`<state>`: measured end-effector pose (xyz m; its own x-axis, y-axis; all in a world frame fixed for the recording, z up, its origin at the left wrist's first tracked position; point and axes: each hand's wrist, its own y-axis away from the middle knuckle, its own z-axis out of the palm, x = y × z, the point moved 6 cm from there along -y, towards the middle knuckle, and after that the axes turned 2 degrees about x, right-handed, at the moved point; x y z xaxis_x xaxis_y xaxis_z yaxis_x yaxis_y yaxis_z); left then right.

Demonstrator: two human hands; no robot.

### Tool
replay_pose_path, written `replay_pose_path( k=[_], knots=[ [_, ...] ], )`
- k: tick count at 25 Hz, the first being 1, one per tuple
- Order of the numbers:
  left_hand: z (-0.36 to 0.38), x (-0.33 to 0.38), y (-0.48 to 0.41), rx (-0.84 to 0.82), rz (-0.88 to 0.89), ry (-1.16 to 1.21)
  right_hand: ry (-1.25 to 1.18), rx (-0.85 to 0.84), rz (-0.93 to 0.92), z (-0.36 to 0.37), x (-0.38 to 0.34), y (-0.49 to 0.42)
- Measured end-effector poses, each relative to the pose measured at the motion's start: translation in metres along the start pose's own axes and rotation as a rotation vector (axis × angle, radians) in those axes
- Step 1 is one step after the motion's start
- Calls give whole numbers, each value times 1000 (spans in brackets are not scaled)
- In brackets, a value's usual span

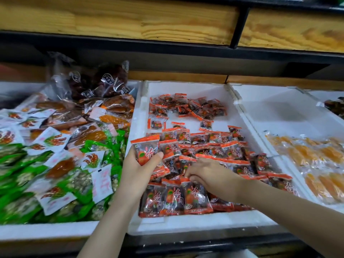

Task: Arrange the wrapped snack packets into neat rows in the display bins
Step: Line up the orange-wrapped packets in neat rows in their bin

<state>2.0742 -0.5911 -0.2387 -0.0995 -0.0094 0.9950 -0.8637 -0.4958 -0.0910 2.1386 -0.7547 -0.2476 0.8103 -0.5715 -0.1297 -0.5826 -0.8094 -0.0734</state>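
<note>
Small clear packets with orange-red ends fill the middle white foam bin (193,223). A loose heap of them (186,106) lies at the back, rough rows (208,144) in the middle, and a front row (175,199) stands against the near wall. My left hand (137,170) grips a small stack of these packets (146,148) above the bin's left side. My right hand (210,175) reaches into the bin with curled fingers pinching the top edge of a front-row packet (194,196).
The left bin (46,230) is piled with green, white and orange-brown packets, with clear bags of dark fruit (100,81) behind. The right foam bin (275,108) holds yellow-orange packets (314,161) at its near end. A wooden shelf (130,19) hangs overhead.
</note>
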Motion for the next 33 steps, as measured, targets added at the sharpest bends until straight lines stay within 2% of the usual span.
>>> replay_pose_path(
  k=[4,8,11,12,14,16,17,21,25,29,33],
  knots=[
    [1,-9,14,-22,-51,-14,-55,94,70,4,-4,6],
    [5,-14,24,-45,-106,-5,88,66,58,10,-11,11],
    [8,-16,33,-118,-179,134,101,101,106,0,-17,13],
    [9,-17,37,-143,-206,186,52,136,131,-7,-21,13],
    [8,-20,40,-147,-262,264,-295,189,232,-20,-32,16],
    [5,-22,41,-145,-283,286,-745,134,339,-22,-48,15],
    [4,-22,42,-150,-274,285,-845,77,360,-20,-55,12],
    [-2,-21,44,-143,-238,230,-1039,-1,405,-17,-67,7],
    [-12,-24,45,-137,-256,342,-1072,-30,338,-17,-90,11],
    [-19,-17,52,-217,-276,471,-1165,154,383,-10,-87,7],
    [-38,-16,48,-151,-246,416,-1245,277,412,-7,-66,10]
  ],
)
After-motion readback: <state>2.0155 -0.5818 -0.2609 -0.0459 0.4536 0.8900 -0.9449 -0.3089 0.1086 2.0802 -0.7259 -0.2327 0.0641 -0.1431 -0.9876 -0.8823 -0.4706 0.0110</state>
